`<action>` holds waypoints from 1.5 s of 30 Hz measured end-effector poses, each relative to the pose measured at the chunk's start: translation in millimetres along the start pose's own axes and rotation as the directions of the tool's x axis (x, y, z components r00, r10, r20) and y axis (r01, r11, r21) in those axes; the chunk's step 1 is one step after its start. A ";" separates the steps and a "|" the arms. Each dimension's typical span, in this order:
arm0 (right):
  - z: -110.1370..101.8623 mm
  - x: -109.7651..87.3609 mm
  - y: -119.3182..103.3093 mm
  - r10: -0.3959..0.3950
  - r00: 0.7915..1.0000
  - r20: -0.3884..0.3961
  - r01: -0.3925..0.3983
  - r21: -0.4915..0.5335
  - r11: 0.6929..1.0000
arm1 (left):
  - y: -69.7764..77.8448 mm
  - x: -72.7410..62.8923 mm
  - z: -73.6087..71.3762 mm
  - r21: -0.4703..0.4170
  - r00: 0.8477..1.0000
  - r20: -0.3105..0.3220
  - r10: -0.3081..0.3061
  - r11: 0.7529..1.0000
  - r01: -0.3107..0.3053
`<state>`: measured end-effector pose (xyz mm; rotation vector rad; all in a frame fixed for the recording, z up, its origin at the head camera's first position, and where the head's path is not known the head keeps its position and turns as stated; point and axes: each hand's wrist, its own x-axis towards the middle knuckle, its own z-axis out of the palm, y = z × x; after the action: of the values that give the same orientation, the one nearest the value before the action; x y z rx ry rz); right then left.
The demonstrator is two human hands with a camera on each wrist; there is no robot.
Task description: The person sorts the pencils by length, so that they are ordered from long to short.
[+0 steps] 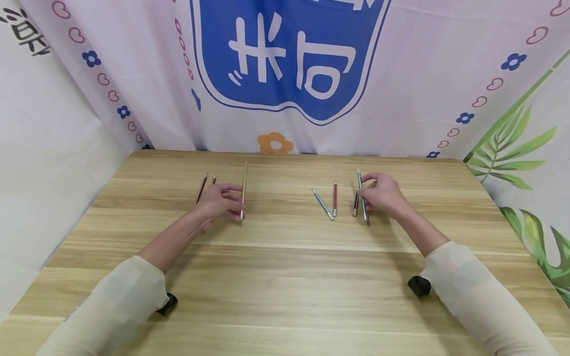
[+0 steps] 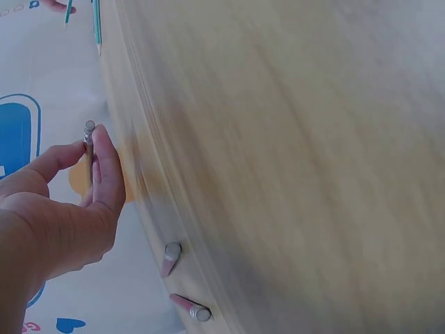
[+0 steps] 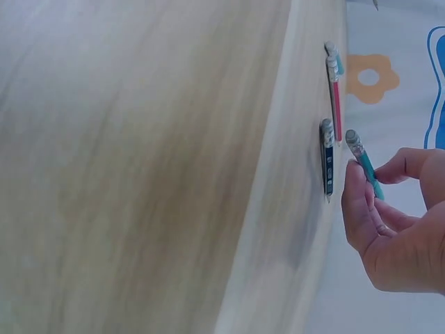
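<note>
My left hand (image 1: 218, 201) pinches a natural-yellow pencil (image 1: 244, 183) between thumb and fingertips, its metal eraser end toward me. In the left wrist view that eraser end (image 2: 89, 131) pokes up between the fingertips. Two dark reddish pencils, a nearer one (image 1: 201, 189) and a shorter-looking one (image 1: 213, 179), lie beside the left hand, which partly hides them. On the right, my right hand (image 1: 382, 192) pinches a teal pencil (image 3: 367, 165) between thumb and fingers, raised over the table. Just left of it lies a dark navy pencil (image 3: 327, 160).
A red pencil (image 1: 335, 198) and a blue-teal pencil (image 1: 321, 202) lie on the wooden table (image 1: 276, 291) between the hands, eraser ends close together. A printed curtain (image 1: 401, 99) hangs along the table's far edge.
</note>
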<state>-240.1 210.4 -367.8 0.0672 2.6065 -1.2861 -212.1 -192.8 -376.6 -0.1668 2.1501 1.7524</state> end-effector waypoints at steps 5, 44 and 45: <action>2.9 -1.9 -3.3 -0.023 1.000 0.003 0.023 0.018 1.000 | 0.0 -1.4 -3.1 0.030 1.000 -0.001 -0.015 0.999 0.015; 30.7 -5.7 -26.9 -0.105 0.992 0.065 0.094 0.150 0.984 | -6.2 -7.3 -22.3 0.111 0.999 0.000 0.049 0.993 -0.049; 31.8 -5.5 -27.6 -0.105 0.992 0.068 0.093 0.150 0.984 | -6.5 -7.4 -22.8 0.116 0.999 0.003 0.054 0.992 -0.054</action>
<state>-232.7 168.8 -363.7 -0.0859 2.4762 -1.4830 -207.8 -217.2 -376.2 -0.0799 2.2685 1.6503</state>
